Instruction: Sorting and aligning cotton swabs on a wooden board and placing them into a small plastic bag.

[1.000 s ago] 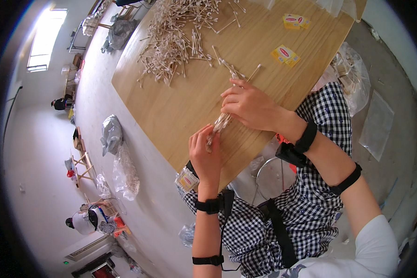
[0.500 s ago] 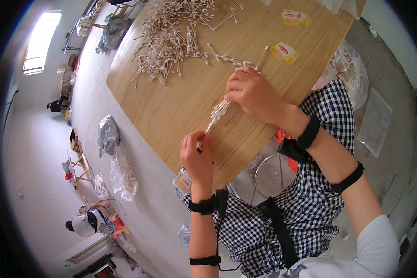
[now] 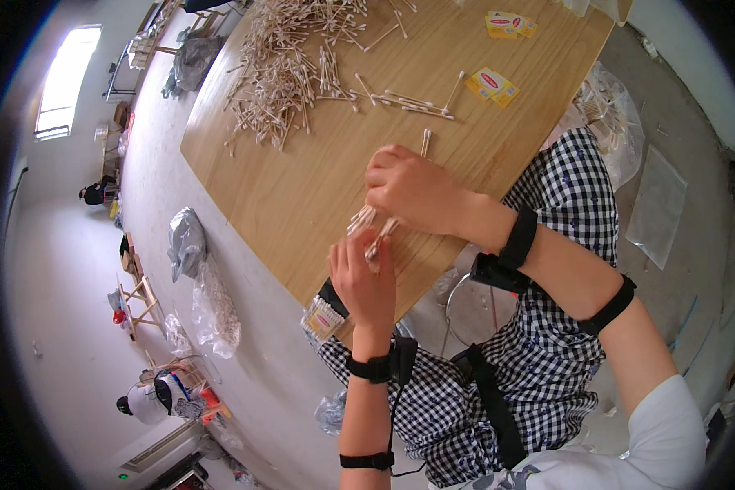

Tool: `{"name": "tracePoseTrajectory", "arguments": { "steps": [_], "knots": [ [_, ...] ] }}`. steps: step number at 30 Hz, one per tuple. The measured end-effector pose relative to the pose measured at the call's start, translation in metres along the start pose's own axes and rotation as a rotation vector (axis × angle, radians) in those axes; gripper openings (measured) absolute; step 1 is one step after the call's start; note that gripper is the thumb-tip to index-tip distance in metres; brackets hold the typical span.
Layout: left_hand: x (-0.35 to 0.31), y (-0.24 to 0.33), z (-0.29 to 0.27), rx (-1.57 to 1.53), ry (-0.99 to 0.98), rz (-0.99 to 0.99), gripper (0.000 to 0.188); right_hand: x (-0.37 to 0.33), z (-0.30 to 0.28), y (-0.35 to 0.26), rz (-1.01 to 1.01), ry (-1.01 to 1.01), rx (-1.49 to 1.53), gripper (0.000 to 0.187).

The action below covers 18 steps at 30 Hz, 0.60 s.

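Both hands are close together over the near part of the wooden table (image 3: 290, 220). My right hand (image 3: 415, 189) is closed around a bunch of cotton swabs (image 3: 363, 218); their ends show below its fingers, and another swab (image 3: 427, 142) sticks up beyond the knuckles. My left hand (image 3: 361, 273) sits just below, its fingers curled on swab ends, which are partly hidden. A clear packet of swabs (image 3: 323, 318) with a yellow label lies at the table corner beside my left wrist, next to a small black object (image 3: 333, 299) I cannot make out.
A big heap of loose swabs (image 3: 278, 73) covers the table's far left. Several stray swabs (image 3: 408, 103) and yellow cards (image 3: 493, 86) lie farther right. Plastic bags (image 3: 189, 245) rest on the floor to the left; a swab-filled bag (image 3: 612, 114) stands right. Two people (image 3: 147, 400) are in the background.
My right hand has moved down and left, away from the stray swabs, toward my left hand. My left hand has shifted slightly right, and the black object beside the packet now shows more.
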<state>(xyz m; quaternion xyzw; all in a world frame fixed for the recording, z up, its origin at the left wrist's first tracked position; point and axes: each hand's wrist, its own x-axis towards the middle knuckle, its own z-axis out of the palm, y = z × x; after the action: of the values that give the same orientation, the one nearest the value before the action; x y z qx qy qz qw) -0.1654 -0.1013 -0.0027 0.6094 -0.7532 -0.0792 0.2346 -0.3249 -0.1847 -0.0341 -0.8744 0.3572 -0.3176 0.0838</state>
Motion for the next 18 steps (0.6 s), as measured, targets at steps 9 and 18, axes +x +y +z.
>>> {"name": "tracePoseTrajectory", "arguments": {
  "steps": [9, 18],
  "knots": [
    [0.013, 0.01, 0.022, 0.248, -0.116, 0.049, 0.071, -0.01, -0.022, 0.029, 0.149, 0.136, 0.102, 0.025],
    [-0.007, 0.024, 0.035, 0.299, -0.235, -0.029, 0.09, -0.018, -0.036, 0.033, 0.161, -0.005, 0.014, 0.018]
  ]
}}
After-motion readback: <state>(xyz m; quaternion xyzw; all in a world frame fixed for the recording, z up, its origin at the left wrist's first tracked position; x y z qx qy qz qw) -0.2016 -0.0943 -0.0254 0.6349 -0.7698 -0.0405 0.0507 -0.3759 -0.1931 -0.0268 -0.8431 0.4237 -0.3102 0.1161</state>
